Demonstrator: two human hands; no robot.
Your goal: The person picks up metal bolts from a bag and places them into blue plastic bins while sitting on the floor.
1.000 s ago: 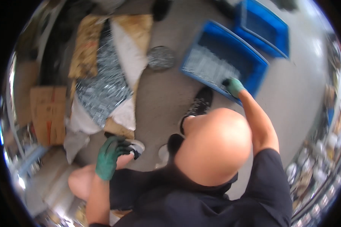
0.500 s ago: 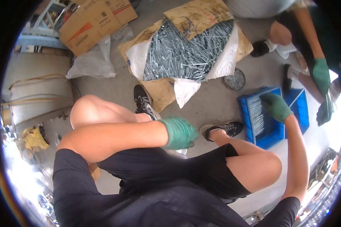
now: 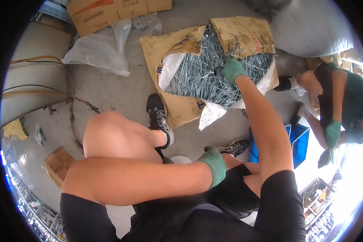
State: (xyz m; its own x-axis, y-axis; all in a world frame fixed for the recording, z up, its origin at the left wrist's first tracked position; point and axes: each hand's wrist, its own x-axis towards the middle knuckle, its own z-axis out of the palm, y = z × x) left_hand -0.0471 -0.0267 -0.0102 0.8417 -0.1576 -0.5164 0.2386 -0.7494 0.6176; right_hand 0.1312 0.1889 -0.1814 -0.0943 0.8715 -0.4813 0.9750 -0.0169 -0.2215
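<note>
My right hand [image 3: 232, 70], in a green glove, reaches into a heap of long, thin silver metal fasteners [image 3: 189, 78]. Its thumb and fingertips are apart against the heap, and I see nothing clearly gripped. The heap lies in a torn-open brown paper sack [image 3: 242, 36] with a white lining. My left hand [image 3: 214, 166], also green-gloved, is over my lap with its fingers curled closed; whatever may be inside them is hidden. A blue plastic crate [image 3: 253, 150] stands on the floor, mostly covered by my right forearm.
A second blue crate [image 3: 301, 143] adjoins it. At the right a co-worker's green-gloved hand [image 3: 333, 133] hangs low. A big white sack [image 3: 310, 30] stands at the back right. Clear plastic bags [image 3: 101, 52], a cardboard box [image 3: 105, 18] and a small carton [image 3: 58, 163] lie leftward.
My right hand has left the blue crate and moved up and left to the fastener heap. My left hand has shifted right and slightly nearer. The whole view has shifted.
</note>
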